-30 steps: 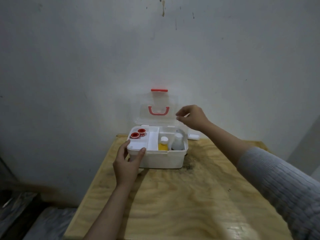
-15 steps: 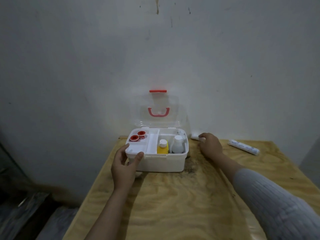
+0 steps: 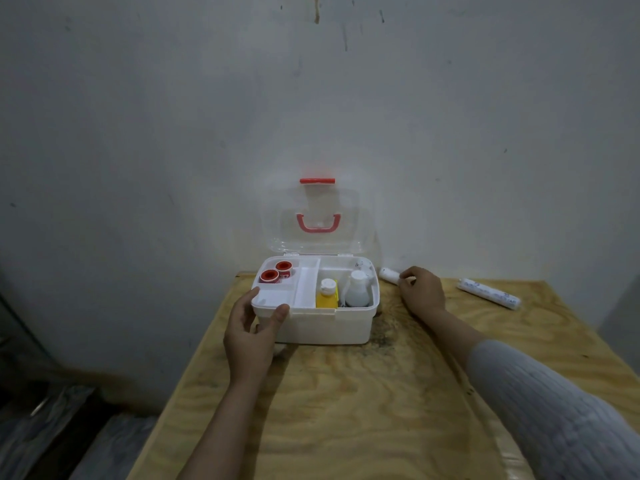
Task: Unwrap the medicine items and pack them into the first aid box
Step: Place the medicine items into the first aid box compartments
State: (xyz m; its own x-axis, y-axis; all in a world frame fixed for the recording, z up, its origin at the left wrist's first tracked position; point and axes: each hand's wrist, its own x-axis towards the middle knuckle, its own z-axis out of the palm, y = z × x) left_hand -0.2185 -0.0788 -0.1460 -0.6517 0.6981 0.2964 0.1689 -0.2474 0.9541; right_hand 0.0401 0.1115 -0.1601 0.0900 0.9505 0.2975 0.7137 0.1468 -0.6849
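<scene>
**A:** First aid box (image 3: 325,323) sits at the far side of the wooden surface (image 3: 363,410), its clear lid (image 3: 318,220) standing open against the wall (image 3: 311,98). Any open room?

**B:** Plenty toward the near edge, where bare wood lies in front of the box. The surface's left edge runs just beside the box; the right side is wider.

**A:** And the hands?

**B:** The left hand (image 3: 251,336) clasps the box's front left corner, thumb on the rim, fingers spread around the wall. The right hand (image 3: 422,292) rests on a white wrapped roll (image 3: 389,273) just right of the box, fingers curled over it; whether it is truly gripped, I cannot tell.

**A:** Anything else?

**B:** A second wrapped roll (image 3: 488,293) lies farther right. Inside: two red tape rolls (image 3: 277,271), a yellow bottle (image 3: 326,294), a white bottle (image 3: 357,289).
</scene>
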